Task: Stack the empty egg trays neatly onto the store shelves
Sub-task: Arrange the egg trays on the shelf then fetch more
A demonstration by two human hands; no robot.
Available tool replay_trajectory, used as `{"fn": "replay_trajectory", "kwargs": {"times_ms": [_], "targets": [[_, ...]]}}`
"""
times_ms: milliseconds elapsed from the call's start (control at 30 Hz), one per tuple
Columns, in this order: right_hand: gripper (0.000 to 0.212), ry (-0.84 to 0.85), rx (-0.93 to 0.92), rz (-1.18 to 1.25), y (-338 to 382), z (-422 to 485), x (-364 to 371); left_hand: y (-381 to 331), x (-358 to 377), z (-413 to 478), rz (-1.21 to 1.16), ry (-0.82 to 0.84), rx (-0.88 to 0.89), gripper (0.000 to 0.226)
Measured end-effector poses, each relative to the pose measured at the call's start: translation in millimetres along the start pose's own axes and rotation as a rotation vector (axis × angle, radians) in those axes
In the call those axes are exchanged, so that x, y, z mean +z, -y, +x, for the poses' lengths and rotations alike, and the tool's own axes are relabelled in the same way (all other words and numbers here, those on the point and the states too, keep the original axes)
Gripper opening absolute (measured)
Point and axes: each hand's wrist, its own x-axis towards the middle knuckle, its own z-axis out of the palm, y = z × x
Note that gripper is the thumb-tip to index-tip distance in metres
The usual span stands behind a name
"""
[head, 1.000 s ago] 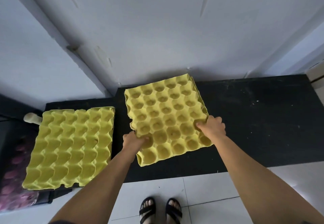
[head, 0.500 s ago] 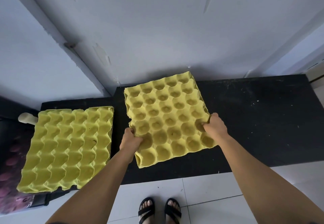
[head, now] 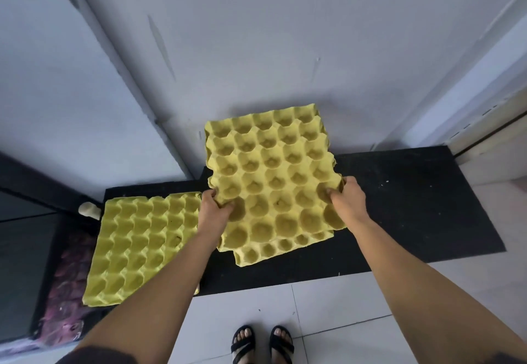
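I hold a yellow egg tray [head: 271, 175] lifted and tilted above the black shelf [head: 413, 206]. My left hand [head: 215, 209] grips its left edge and my right hand [head: 346, 201] grips its right edge, fingers curled over the rim. Beneath it a second yellow tray [head: 273, 251] lies on the shelf, only its near edge showing. Another yellow tray [head: 142, 246] lies flat to the left on the shelf's lower part.
A grey wall [head: 285, 50] rises right behind the shelf. A cream knob [head: 89, 209] sits beside the left tray's far corner. Purple trays [head: 68, 306] are stacked low at left. White floor tiles [head: 342, 306] and my sandalled feet [head: 262, 343] lie below.
Both hands have raised the top tray off the one beneath it, which now shows at its near edge. The view has shifted so everything sits further right.
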Motion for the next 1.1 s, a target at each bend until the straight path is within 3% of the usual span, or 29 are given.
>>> {"fn": "replay_trajectory", "kwargs": {"times_ms": [300, 467, 767, 1100], "targets": [[0.029, -0.127, -0.181, 0.118, 84, -87, -74, -86, -88, -73, 0.000, -0.081, 0.205, 0.058], [0.034, -0.163, -0.356, 0.120, 125, -125, -88, -108, -135, -120, -0.059, -0.206, 0.309, 0.056], [0.037, -0.088, -0.601, 0.239, 173, -215, -90, -112, -227, -256, -0.182, -0.472, 0.470, 0.046], [0.041, 0.014, -0.894, 0.338, 282, -336, -63, -101, -361, -363, -0.397, -0.691, 0.519, 0.047]]}}
